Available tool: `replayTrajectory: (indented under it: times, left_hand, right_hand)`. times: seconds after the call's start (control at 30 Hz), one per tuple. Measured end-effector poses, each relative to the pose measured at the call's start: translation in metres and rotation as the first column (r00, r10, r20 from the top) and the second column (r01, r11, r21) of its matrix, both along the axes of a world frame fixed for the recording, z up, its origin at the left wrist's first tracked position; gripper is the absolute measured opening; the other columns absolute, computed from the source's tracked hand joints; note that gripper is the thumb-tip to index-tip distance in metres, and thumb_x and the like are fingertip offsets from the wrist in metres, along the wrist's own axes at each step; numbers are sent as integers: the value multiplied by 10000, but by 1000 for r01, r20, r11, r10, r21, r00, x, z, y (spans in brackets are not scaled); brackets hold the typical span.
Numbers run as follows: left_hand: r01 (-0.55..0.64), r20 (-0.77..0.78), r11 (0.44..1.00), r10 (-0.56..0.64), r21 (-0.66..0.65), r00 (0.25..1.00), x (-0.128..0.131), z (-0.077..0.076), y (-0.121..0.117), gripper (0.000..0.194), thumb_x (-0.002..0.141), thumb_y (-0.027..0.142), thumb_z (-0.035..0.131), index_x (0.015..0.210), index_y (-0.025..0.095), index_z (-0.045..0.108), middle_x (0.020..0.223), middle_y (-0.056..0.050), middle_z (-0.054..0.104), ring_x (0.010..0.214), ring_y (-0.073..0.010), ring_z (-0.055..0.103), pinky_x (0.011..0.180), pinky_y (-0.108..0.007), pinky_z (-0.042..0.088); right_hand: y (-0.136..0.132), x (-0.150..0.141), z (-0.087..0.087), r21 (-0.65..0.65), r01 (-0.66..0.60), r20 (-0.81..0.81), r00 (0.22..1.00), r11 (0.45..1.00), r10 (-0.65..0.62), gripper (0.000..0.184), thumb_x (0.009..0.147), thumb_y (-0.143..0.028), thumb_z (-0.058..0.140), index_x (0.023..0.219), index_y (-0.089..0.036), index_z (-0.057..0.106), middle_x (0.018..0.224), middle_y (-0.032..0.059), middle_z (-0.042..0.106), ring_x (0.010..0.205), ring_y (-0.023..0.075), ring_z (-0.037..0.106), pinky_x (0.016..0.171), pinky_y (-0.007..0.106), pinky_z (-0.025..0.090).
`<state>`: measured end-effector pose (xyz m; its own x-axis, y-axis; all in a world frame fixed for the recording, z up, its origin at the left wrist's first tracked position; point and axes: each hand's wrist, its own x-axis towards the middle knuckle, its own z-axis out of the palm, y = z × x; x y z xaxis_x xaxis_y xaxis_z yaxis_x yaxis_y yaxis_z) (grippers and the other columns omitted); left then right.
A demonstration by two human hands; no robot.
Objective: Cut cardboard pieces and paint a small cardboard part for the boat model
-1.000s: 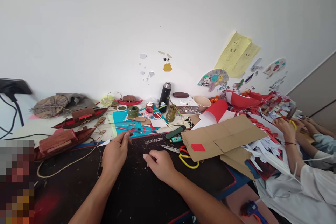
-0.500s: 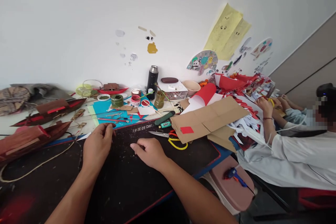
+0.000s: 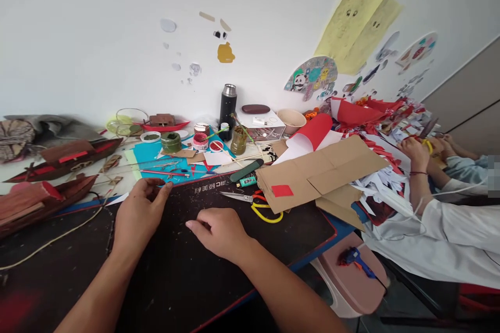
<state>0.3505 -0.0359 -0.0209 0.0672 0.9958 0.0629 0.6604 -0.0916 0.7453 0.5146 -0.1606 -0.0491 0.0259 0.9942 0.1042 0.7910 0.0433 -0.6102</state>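
My left hand [image 3: 138,213] is over the left part of the black mat [image 3: 175,281], near the blue paper [image 3: 150,158]. Its thumb stands apart from the bent fingers, and no object shows between them. To the right, lower on the mat, is my right hand [image 3: 219,231], its fingers loosely curled and the thumb stretched out away from them. Nothing shows in it either, though its palm side is hidden. Just beyond it lie yellow-handled scissors [image 3: 267,213], blades pointing left, partly under a cardboard sheet [image 3: 324,171]. A dark green utility knife [image 3: 247,170] and a small green tube [image 3: 246,182] lie behind the scissors.
Brown model boats [image 3: 78,153] stand at the left. Paint jars [image 3: 171,142] and a black thermos [image 3: 227,109] are toward the wall. Paper scraps [image 3: 385,187] pile up at the right beside a person in a white sleeve [image 3: 461,218]. A blue glue gun [image 3: 359,260] rests on a pink stool [image 3: 351,291].
The view has shifted slightly, so the wall drawings and cardboard sit farther right. My left hand's thumb and fingers have spread a little. My right hand stays near the scissors.
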Motion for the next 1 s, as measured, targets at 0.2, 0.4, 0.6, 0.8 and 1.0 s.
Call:
replayTrajectory:
  times: [0.2, 0.4, 0.6, 0.8, 1.0]
  left_hand:
    - [2, -62, 1000, -3, -18, 998, 3, 8, -5, 323, 906, 545, 610, 1024, 253, 680, 798, 8, 745, 680, -217, 657, 673, -313, 418]
    - [8, -111, 1000, -9, -11, 994, 3, 5, -5, 359, 915, 533, 608, 1103, 243, 704, 801, 15, 744, 728, -215, 670, 689, -294, 414]
    - [-5, -159, 1000, 5, -4, 987, 6, 4, -3, 366, 893, 554, 600, 1074, 253, 702, 759, 13, 710, 722, -226, 645, 682, -296, 385]
    - [6, -161, 1000, -5, 4, 987, 8, 3, -3, 372, 904, 552, 592, 1085, 246, 704, 767, 13, 717, 722, -220, 648, 691, -297, 399]
    - [11, -119, 1000, -9, 13, 993, 7, 1, -2, 392, 886, 593, 578, 1056, 263, 703, 723, 18, 722, 677, -233, 661, 688, -323, 447]
  right_hand:
    - [-2, 0, 4, 2, -48, 52, 998, 999, 47, 416, 1129, -458, 698, 787, -223, 676, 808, -15, 751, 769, 168, 664, 672, 308, 311]
    - [-6, 1, 3, 10, -101, 103, 990, 995, 99, 383, 1126, -471, 702, 835, -222, 710, 900, 4, 814, 848, 193, 735, 677, 312, 361]
    - [-8, -1, 1, 13, -145, 151, 978, 989, 142, 375, 1142, -511, 664, 922, -221, 753, 957, 24, 834, 903, 217, 754, 690, 319, 415]
    - [-10, -2, -1, 26, -174, 185, 969, 984, 167, 367, 1143, -509, 667, 959, -207, 767, 964, 39, 833, 898, 233, 750, 677, 338, 424]
    - [-10, -4, -2, 12, -199, 213, 958, 980, 192, 340, 1120, -499, 710, 965, -202, 767, 961, 31, 835, 905, 237, 752, 674, 350, 425]
